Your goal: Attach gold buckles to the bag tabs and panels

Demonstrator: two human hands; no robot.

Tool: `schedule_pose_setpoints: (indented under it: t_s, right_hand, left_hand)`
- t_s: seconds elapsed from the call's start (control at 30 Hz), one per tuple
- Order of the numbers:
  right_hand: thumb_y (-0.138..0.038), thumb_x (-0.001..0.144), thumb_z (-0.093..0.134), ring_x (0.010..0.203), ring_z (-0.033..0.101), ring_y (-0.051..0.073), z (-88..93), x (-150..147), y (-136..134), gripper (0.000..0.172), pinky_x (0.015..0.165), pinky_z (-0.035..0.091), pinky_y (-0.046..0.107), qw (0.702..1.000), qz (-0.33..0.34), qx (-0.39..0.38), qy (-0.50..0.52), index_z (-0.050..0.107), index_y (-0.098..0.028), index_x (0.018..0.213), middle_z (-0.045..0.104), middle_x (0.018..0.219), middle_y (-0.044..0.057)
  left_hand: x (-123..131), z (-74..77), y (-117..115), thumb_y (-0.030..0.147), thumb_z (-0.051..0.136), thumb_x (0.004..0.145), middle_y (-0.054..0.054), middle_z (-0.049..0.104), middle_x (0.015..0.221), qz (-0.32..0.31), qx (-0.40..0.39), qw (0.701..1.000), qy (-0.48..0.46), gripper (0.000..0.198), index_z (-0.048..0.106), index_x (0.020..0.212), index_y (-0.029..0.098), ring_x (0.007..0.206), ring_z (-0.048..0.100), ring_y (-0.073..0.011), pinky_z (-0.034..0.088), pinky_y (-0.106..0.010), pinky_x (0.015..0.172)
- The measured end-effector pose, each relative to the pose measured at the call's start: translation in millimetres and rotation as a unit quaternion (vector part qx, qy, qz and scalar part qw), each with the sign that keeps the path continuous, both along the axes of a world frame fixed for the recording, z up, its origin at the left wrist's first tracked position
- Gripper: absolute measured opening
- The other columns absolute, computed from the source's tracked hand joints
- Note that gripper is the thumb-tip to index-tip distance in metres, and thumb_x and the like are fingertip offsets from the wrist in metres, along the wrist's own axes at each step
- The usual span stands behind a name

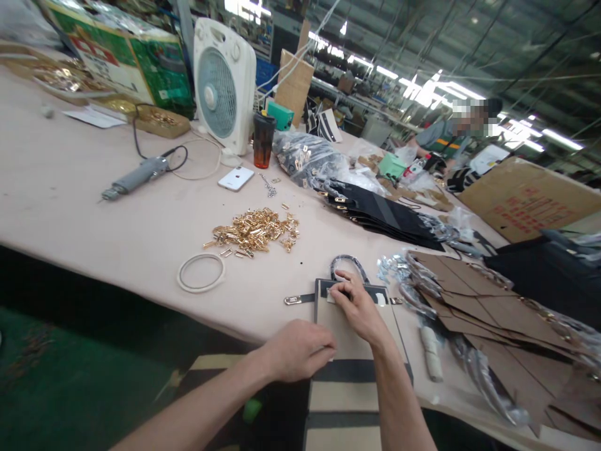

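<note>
Beige panel (350, 344) with dark bands is lying at lower centre of the frame, its top part on the table (141, 219), and we are taking it as the workpiece. Our right hand (359, 307) is resting over the dark strip at its top, thumb and forefinger bent toward a small pale patch; we are not managing to tell whether they are gripping anything. Our left hand (300, 351) is hovering over the panel's left side, fingers curled into a loose fist; whether something small is sitting inside, we cannot tell.

Progress, by our judgement: the piece is looking partly assembled. A dark looped handle (362, 268) is standing out above the top edge, and a strap with a metal clasp (293, 300) is projecting to the left; a second metal fitting (397, 301) is showing at the right edge. Work at the top strip is seeming unfinished, since the fingers are occupying it. Much is apparently remaining: gold fittings (256, 230) are lying loose at centre, and brown pieces (469, 282) are stacking up at right; we are not establishing which are finished.

Hidden or unclear: our right fingers are covering part of the strip, our forearm is crossing the panel's right side, and the lower frame edge is cutting off its bottom.
</note>
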State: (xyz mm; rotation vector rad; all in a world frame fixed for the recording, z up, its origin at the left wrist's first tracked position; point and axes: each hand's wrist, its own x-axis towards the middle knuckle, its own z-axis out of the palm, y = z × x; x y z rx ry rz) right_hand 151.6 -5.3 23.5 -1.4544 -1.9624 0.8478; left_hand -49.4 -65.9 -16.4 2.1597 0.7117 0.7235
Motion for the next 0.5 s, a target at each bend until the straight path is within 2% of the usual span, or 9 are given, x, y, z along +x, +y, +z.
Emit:
schedule_pose_setpoints:
  t_s: [0.17, 0.33, 0.4, 0.43, 0.5]
  right_hand:
    - [-0.035, 0.098, 0.060, 0.140, 0.049, 0.029, -6.3, -4.8, 2.9, 0.021, 0.120, 0.032, 0.048, 0.999, -0.022, 0.025, -0.018, 0.072, -0.023, 0.085, 0.059, 0.138, 0.010]
    - [-0.033, 0.097, 0.063, 0.136, 0.052, 0.030, -19.7, -5.8, 2.8, 0.015, 0.118, 0.036, 0.051, 0.995, -0.036, 0.081, -0.051, 0.073, -0.024, 0.089, 0.061, 0.137, 0.011]
    - [-0.033, 0.095, 0.066, 0.136, 0.052, 0.030, -23.9, -4.3, 2.5, 0.011, 0.117, 0.037, 0.052, 0.992, -0.030, 0.103, -0.065, 0.072, -0.025, 0.097, 0.060, 0.139, 0.011]
    - [-0.033, 0.094, 0.067, 0.135, 0.053, 0.030, -25.4, -3.3, 2.7, 0.014, 0.117, 0.038, 0.052, 0.991, -0.026, 0.111, -0.071, 0.072, -0.025, 0.105, 0.060, 0.141, 0.011]
    - [-0.033, 0.093, 0.070, 0.133, 0.055, 0.030, -27.4, -1.7, 4.5, 0.033, 0.116, 0.040, 0.051, 0.988, -0.021, 0.124, -0.086, 0.067, -0.025, 0.125, 0.062, 0.140, 0.011]
  left_hand:
    - [-0.4, 1.5, 0.6, 0.023, 0.059, 0.099, 0.001, 0.075, 0.092, 0.001, 0.003, 1.000, 0.007, 0.010, 0.069, 0.097, 0.021, 0.085, 0.071, -0.0155, 0.048, -0.023, 0.078]
    - [-0.6, 1.3, 1.0, 0.023, 0.061, 0.098, 0.001, 0.075, 0.091, -0.001, 0.015, 1.000, 0.015, 0.008, 0.069, 0.097, 0.021, 0.084, 0.070, -0.0156, 0.047, -0.024, 0.076]
    - [-0.6, 0.7, 0.9, 0.023, 0.060, 0.098, 0.001, 0.075, 0.091, 0.001, 0.015, 1.000, 0.014, 0.009, 0.069, 0.097, 0.021, 0.084, 0.070, -0.0157, 0.047, -0.024, 0.077]
    - [-0.5, 0.4, 0.7, 0.023, 0.060, 0.098, 0.001, 0.075, 0.092, 0.002, 0.013, 1.000, 0.013, 0.009, 0.069, 0.097, 0.020, 0.085, 0.071, -0.0158, 0.048, -0.024, 0.077]
    - [-0.4, 0.1, 0.4, 0.023, 0.060, 0.098, 0.000, 0.075, 0.092, 0.002, 0.012, 1.000, 0.010, 0.010, 0.069, 0.097, 0.020, 0.085, 0.071, -0.0161, 0.048, -0.024, 0.078]
